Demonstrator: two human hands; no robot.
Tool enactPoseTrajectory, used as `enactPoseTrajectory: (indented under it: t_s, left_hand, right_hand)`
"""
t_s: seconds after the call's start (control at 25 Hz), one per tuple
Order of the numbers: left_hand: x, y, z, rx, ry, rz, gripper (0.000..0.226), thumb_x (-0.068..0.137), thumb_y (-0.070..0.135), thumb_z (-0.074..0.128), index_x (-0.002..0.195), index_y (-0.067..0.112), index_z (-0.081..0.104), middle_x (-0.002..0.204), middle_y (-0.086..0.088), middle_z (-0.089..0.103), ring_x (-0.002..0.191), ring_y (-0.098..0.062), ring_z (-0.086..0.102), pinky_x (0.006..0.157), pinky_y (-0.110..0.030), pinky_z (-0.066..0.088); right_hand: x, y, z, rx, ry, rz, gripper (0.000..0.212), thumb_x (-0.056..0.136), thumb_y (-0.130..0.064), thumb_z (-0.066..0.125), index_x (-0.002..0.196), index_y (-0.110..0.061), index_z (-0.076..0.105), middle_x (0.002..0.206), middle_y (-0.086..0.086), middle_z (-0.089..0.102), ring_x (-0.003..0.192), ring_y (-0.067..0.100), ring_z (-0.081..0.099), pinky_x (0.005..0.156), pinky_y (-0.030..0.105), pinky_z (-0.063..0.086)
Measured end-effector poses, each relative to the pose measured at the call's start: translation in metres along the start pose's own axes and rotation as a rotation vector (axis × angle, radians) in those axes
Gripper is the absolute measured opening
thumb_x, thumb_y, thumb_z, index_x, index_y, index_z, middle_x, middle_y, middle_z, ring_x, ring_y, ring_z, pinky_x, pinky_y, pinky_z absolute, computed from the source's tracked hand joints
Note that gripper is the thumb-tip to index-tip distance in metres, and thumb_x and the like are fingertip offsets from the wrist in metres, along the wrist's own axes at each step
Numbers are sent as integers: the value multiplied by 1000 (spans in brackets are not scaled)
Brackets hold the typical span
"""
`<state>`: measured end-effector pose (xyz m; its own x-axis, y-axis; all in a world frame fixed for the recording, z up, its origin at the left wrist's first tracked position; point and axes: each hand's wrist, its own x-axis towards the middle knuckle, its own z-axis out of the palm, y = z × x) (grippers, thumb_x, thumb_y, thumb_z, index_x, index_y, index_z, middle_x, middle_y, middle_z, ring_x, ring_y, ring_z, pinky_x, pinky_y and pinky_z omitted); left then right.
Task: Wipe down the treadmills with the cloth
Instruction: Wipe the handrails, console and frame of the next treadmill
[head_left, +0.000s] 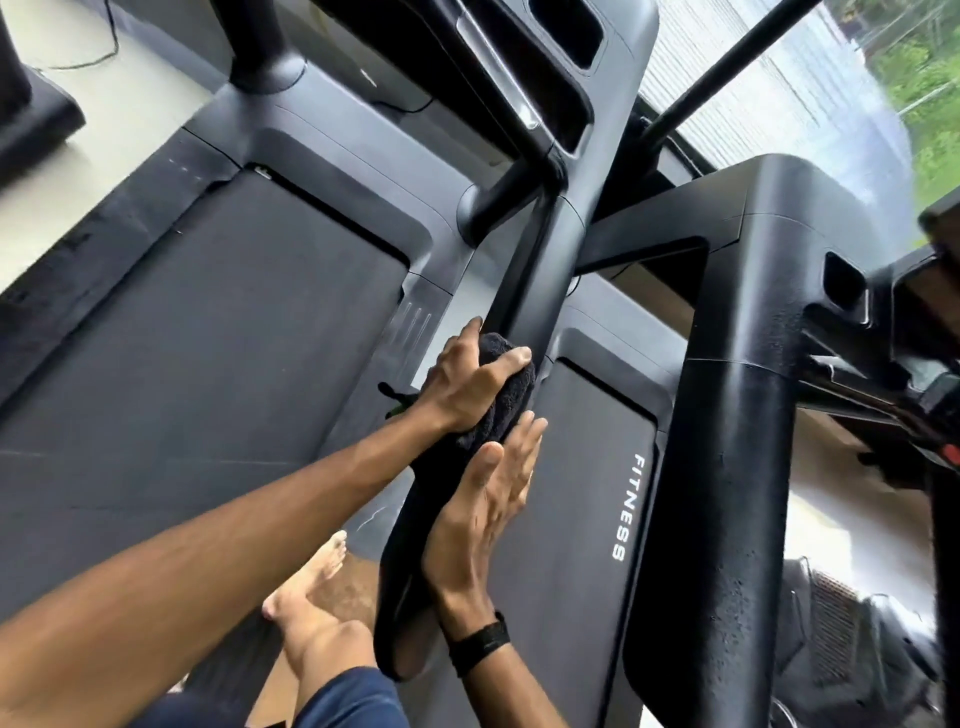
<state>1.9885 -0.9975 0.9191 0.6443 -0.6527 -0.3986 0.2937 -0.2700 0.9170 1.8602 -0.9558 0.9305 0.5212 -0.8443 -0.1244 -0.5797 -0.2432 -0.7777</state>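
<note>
A: Fingers (511, 361) of the left hand (467, 384) curl round the cloth (498, 410), pinning it on the rail (540, 291). Right hand (488, 499) is flat, fingers straight, against the rail just near of the cloth.

B: Rail axis?

A: Runs near-left to far-right, rising toward the console (550, 78). The cloth sits mid-rail, between the two belts (208, 338).

B: So which hand leads?

A: Left, I'd judge. It holds the cloth and is the farther one up. The stroke should follow the axis; the right only steadies.
</note>
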Motion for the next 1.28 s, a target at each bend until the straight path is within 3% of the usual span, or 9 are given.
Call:
enactPoseTrajectory:
  t_s: [0.16, 0.28, 0.4, 0.6, 0.72, 0.96, 1.08, 1.16, 1.28]
  left_hand:
    - [9, -4, -2, -194, 1, -192, 117, 61, 89, 54, 147, 12, 34, 141, -6, 52, 129, -22, 50, 109, -33, 35]
    - [-14, -26, -6, -179, -45, -302, 105, 62, 96, 49, 133, 18, 47, 126, 0, 60, 108, -10, 59, 93, -22, 43]
    - [-29, -42, -10, -236, -193, -198, 78, 73, 79, 57, 136, 34, 47, 128, 16, 60, 110, 14, 56, 97, -12, 43]
    - [-13, -42, -7, -293, -92, -144, 51, 75, 79, 58, 110, 42, 66, 106, 18, 71, 108, -3, 64, 93, -22, 49]
    - [29, -28, -4, -365, -93, -168, 58, 84, 75, 51, 118, 30, 64, 105, 13, 70, 108, -11, 64, 90, -20, 50]
    - [127, -57, 11, -384, -223, -301, 94, 61, 99, 46, 128, 35, 63, 128, 1, 68, 122, -20, 60, 111, -45, 40]
    - [77, -66, -2, -384, -215, -356, 101, 54, 104, 37, 109, 25, 68, 120, 2, 69, 112, -10, 62, 106, -34, 43]
    - [34, -64, -9, -397, -133, -224, 79, 70, 94, 40, 106, 27, 63, 110, 4, 67, 106, 1, 61, 96, -27, 48]
    - [33, -50, -11, -420, -139, 76, 70, 94, 62, 47, 144, 14, 41, 134, -1, 56, 129, -13, 53, 108, -36, 43]
  right_hand:
    - [1, -6, -1, 31, -24, 43, 94, 78, -88, -4, 155, -36, -1, 162, -21, -18, 145, -9, -20, 120, 28, -16]
    - [42, -12, -8, 65, 31, 23, 102, 74, -92, -2, 158, -34, 2, 162, -16, -21, 143, -11, -22, 116, 20, -21]
    - [124, -31, -4, -62, 9, 20, 95, 84, -81, 14, 159, -24, 4, 165, -1, -16, 151, 6, -17, 120, 35, -17]
    - [181, -38, 12, -23, -12, 17, 78, 96, -62, 23, 159, -20, 7, 167, -2, -2, 152, 7, -3, 125, 37, -2]
    - [174, -36, 13, 158, 41, 64, 74, 95, -59, 23, 158, -20, 15, 166, -8, 6, 151, 0, 3, 126, 32, 3]
    - [179, -37, 17, -199, 14, 29, 68, 100, -52, 24, 159, -21, 10, 167, -7, 6, 151, 0, 2, 126, 35, 4]
    - [174, -37, 16, -223, 42, 0, 66, 102, -53, 22, 159, -23, 12, 166, -10, 9, 150, -3, 3, 126, 37, 5]
    - [172, -37, 17, -226, 50, -2, 67, 101, -59, 20, 159, -25, 13, 166, -13, 9, 150, -4, 3, 126, 40, 6]
    - [169, -37, 17, -173, 49, 21, 73, 98, -66, 16, 159, -26, 15, 166, -15, 10, 150, -2, 5, 126, 42, 7]
